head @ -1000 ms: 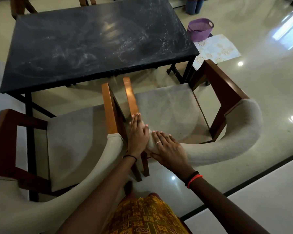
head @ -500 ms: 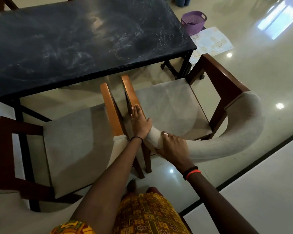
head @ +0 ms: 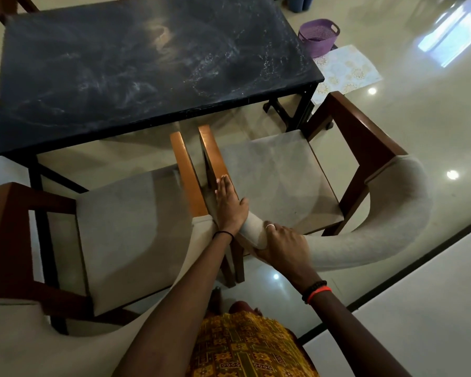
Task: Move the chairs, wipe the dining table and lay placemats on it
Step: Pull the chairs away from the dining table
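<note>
Two wooden armchairs with grey cushions stand side by side in front of the black marble dining table. The right chair has a curved padded backrest; my right hand grips its left end, fingers curled round the padding. My left hand lies with straight fingers along that chair's left armrest. The left chair sits partly under the table's front edge. A pale patterned placemat lies on the floor beyond the table's right corner.
A purple basket stands on the floor behind the placemat. Parts of other chairs show at the table's far side. Glossy beige floor spreads to the right, with a dark border strip near my feet.
My right hand has gone from lying flat on the backrest end to gripping round it. My left hand slid forward along the armrest. The view has shifted slightly.
</note>
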